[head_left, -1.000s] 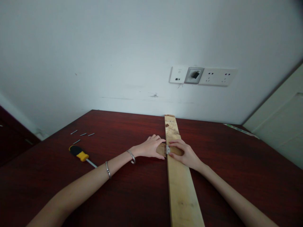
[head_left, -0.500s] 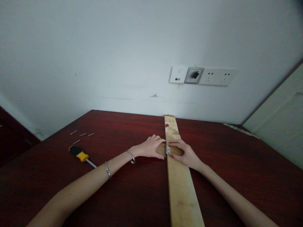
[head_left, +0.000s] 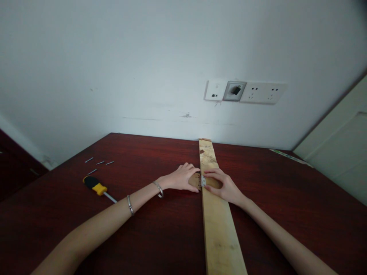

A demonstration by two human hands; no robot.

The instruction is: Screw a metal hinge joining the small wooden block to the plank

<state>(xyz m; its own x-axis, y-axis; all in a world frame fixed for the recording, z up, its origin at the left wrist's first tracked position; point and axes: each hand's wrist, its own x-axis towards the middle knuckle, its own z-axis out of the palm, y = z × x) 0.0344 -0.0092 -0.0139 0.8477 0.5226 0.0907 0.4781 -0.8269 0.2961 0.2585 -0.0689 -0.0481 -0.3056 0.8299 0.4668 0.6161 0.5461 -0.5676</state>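
Note:
A long, pale wooden board [head_left: 219, 229] lies lengthwise on the dark red table. Against its left edge sits a small wooden block [head_left: 195, 181], with my left hand [head_left: 181, 177] curved around it, thumb and fingers on opposite sides. Where the block meets the board there is a small silver metal hinge [head_left: 203, 181]. My right hand [head_left: 225, 185] rests over the board, and its thumb and fingertips hold the hinge from the right. Part of the block is hidden under my left hand.
A yellow and black screwdriver [head_left: 99, 188] lies on the table [head_left: 149, 236] at left, its shaft tip hidden by my left forearm. Several screws [head_left: 100, 163] lie beyond it. A white wall with sockets [head_left: 259, 93] stands behind; a thin printed strip [head_left: 291, 157] is at the far right.

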